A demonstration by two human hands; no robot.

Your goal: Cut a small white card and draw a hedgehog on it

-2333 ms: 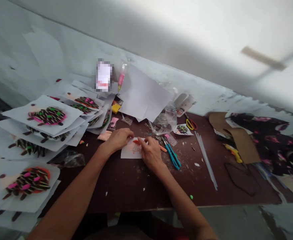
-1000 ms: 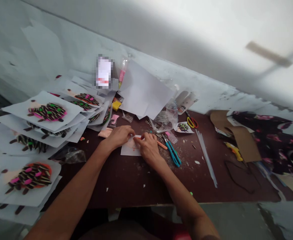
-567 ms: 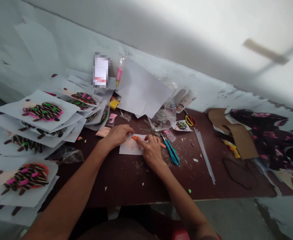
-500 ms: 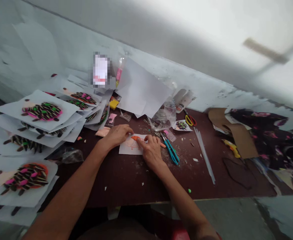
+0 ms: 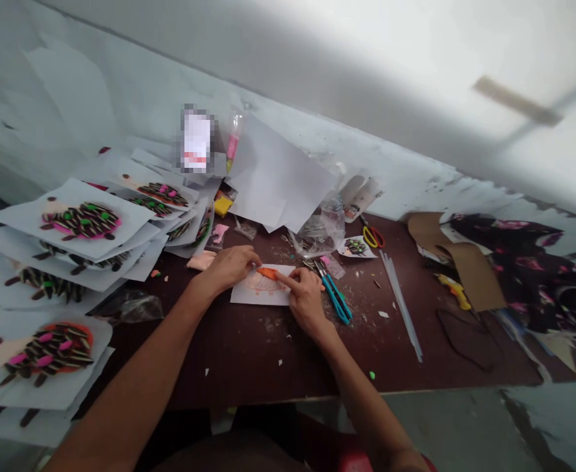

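Note:
A white paper sheet (image 5: 258,295) with a faint orange-lined drawing lies flat on the dark brown table (image 5: 248,354), in front of me. A small orange clay strip (image 5: 267,273) sits on its upper edge. My left hand (image 5: 226,269) rests at the sheet's upper left, fingertips beside the strip's left end. My right hand (image 5: 307,301) lies at the sheet's right side, its index finger stretched out toward the strip. Blue-handled scissors (image 5: 337,299) lie just right of that hand.
Stacked white sheets (image 5: 71,219) bearing dark spiky figures with pink and green spots fan out at left. Loose white paper (image 5: 278,174) and a plastic bag (image 5: 320,235) lie behind my hands. Small scissors (image 5: 372,236), translucent strips (image 5: 400,305) and brown cardboard (image 5: 474,278) lie right.
My right hand has shifted right, away from the strip, with its index finger now stretched out. The sheet sits slightly further left, and the orange strip shows more fully.

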